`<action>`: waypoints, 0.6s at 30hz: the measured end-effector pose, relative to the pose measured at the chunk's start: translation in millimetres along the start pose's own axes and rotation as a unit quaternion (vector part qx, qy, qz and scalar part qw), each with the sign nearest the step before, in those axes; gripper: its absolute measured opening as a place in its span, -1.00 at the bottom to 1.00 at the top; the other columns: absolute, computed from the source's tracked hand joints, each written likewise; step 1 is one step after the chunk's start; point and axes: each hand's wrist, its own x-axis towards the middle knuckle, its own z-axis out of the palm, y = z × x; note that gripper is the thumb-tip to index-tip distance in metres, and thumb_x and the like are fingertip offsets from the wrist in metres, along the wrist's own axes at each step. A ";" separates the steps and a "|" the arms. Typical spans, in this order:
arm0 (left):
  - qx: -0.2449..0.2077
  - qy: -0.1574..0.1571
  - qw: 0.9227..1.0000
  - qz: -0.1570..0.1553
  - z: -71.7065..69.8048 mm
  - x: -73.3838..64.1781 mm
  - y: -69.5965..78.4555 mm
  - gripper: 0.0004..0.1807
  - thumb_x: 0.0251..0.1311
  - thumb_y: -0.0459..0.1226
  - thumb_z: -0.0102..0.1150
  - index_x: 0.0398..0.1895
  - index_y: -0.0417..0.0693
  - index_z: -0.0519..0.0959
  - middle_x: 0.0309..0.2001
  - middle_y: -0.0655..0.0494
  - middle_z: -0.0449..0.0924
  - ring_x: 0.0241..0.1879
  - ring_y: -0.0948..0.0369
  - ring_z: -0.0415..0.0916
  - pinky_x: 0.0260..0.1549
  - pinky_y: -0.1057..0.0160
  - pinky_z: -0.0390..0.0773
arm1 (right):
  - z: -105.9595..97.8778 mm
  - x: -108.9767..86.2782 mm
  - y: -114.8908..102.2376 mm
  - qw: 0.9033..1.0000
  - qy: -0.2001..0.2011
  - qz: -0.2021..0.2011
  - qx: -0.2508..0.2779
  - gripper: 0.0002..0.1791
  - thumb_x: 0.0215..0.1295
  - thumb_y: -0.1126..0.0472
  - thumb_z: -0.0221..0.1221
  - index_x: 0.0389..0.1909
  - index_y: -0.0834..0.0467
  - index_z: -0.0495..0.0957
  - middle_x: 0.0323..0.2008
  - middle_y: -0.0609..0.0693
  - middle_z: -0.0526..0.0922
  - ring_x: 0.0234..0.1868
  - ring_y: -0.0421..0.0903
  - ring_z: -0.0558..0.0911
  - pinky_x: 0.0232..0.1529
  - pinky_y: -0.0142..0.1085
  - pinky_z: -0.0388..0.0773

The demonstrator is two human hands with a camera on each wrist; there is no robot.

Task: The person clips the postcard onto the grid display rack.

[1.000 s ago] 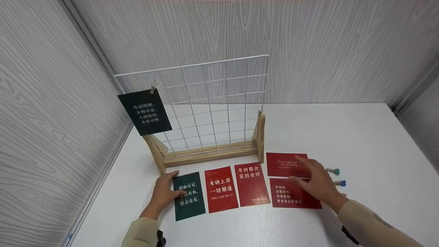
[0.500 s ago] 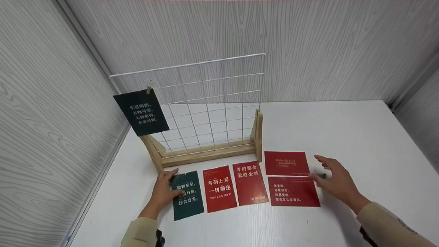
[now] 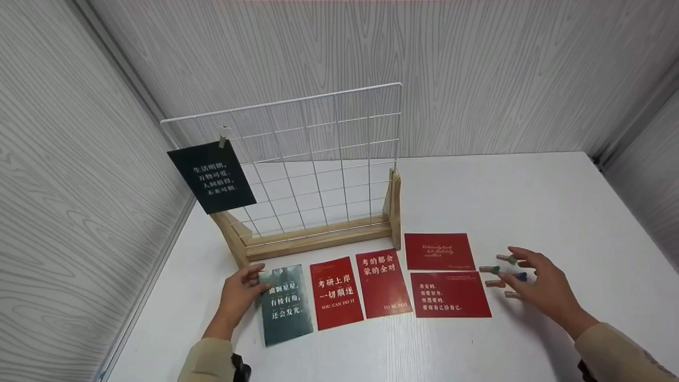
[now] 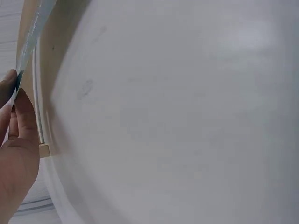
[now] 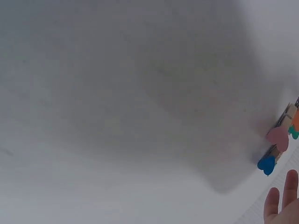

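My left hand (image 3: 236, 297) pinches the upper left edge of a dark green card (image 3: 289, 326) with white writing. In the left wrist view the card (image 4: 33, 39) is seen nearly edge-on between thumb and fingers. Over several small wooden clothespins (image 3: 489, 269) hovers my right hand (image 3: 549, 292), fingers apart and loosely bent, apparently holding nothing. Heart-shaped ends decorate the pins; the right wrist view has a blue heart (image 5: 266, 165) and a pink heart (image 5: 278, 138) near the fingertips. The hand partly covers the pins in the head view.
A white wire grid (image 3: 318, 127) stands in a wooden base (image 3: 318, 241) behind the cards. On its left hangs a black card (image 3: 212, 180) under a clip (image 3: 223, 140). Two upright red cards (image 3: 337, 313) and two sideways red cards (image 3: 451, 310) lie on the white table (image 3: 509, 207).
My right hand has moved right, off the sideways red cards to the clothespins. The green card now looks paler and tilted, its left edge lifted by my left hand.
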 end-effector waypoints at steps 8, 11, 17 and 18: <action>-0.070 -0.014 0.997 0.009 -9.0 -1.4 5.4 -0.52 0.06 -0.45 0.33 0.11 -0.29 0.50 -0.03 -0.17 0.55 -0.12 0.12 0.57 -0.20 0.30 0.59 | -8.2 -13.0 7.7 1.000 -0.003 0.018 -0.017 -0.30 0.18 -0.04 0.31 0.27 0.19 0.35 0.04 0.27 0.49 -0.03 0.24 0.53 -0.05 0.21 0.41; -0.073 -0.017 0.997 0.009 -9.8 -2.0 6.8 -0.52 0.08 -0.43 0.33 0.11 -0.28 0.51 0.02 -0.21 0.52 -0.10 0.10 0.56 -0.20 0.28 0.59 | -9.9 -16.8 9.5 0.999 -0.008 0.025 -0.024 -0.27 0.15 -0.05 0.33 0.27 0.19 0.35 0.04 0.26 0.50 -0.04 0.23 0.53 -0.06 0.21 0.43; -0.081 -0.013 0.997 0.001 -11.5 -3.1 13.3 -0.54 0.10 -0.42 0.31 0.11 -0.29 0.50 0.03 -0.21 0.53 -0.13 0.15 0.57 -0.20 0.28 0.60 | -8.8 -22.9 15.6 0.998 -0.022 0.025 -0.055 -0.23 0.06 -0.14 0.36 0.21 0.20 0.39 0.02 0.26 0.52 -0.10 0.21 0.57 -0.11 0.16 0.50; -0.084 -0.012 0.996 0.000 -11.7 -3.5 15.4 -0.54 0.11 -0.43 0.30 0.11 -0.30 0.50 0.02 -0.20 0.54 -0.14 0.16 0.57 -0.19 0.28 0.60 | -8.6 -23.8 17.0 0.998 -0.027 0.027 -0.057 -0.24 0.07 -0.15 0.35 0.19 0.21 0.40 0.02 0.26 0.52 -0.10 0.20 0.57 -0.12 0.15 0.51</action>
